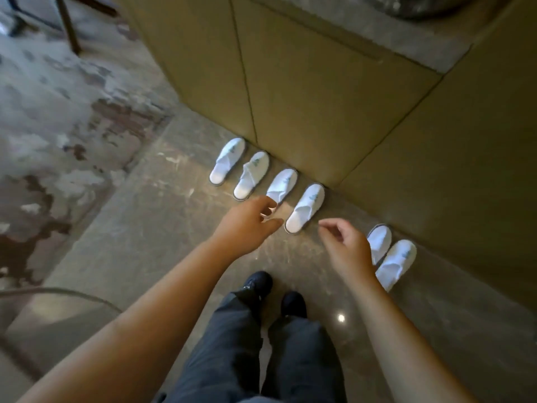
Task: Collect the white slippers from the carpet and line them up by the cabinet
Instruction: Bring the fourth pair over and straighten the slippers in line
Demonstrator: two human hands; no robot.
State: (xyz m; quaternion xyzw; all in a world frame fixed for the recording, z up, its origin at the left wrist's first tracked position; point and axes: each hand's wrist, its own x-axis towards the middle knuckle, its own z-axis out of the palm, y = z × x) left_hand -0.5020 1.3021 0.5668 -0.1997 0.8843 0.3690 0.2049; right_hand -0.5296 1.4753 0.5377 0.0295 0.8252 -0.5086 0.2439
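Along the cabinet [305, 106] foot, six slippers [305, 207] run toward four o'clock; left hand [247, 225] loosely open touching the third's heel, right hand [345, 245] empty, fingers curled.

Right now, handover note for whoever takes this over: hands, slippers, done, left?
Left hand: at the heel of the third slipper, grip unclear.
Right hand: empty, fingers curled, above the floor.
Six white slippers sit toes-in along the cabinet: four in a row, then a gap, then a pair.
No slippers visible on the carpet.
Left: close the gap, perhaps.
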